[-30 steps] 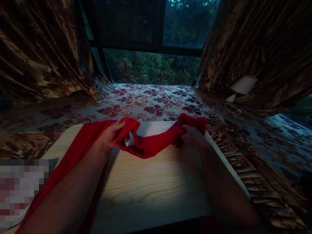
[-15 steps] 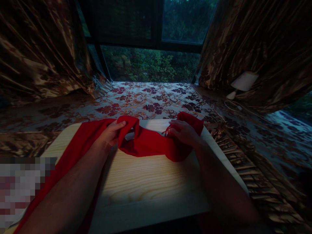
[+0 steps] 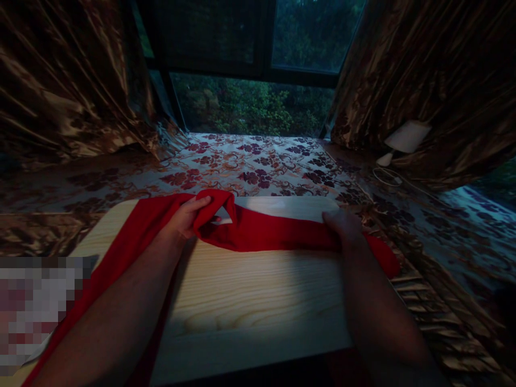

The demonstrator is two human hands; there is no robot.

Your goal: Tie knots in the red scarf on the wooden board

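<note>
A long red scarf stretches across a pale wooden table. My left hand is closed on it near the far edge, thumb on top, beside a loop with a gap through it. From that hand, another length of the scarf runs down the table's left side, partly under my left forearm. My right hand grips the scarf at the right edge of the table, its fingers partly hidden. Past this hand, the scarf's end hangs out over the right edge.
Behind the table lies a flower-patterned cloth surface below a window. Brown patterned curtains hang at both sides. A small white lamp with a cord sits to the right. A blurred patch covers the lower left.
My right hand has moved right with the scarf, drawing its bunched part out straighter and past the table's right edge. My left hand has stayed nearly in place.
</note>
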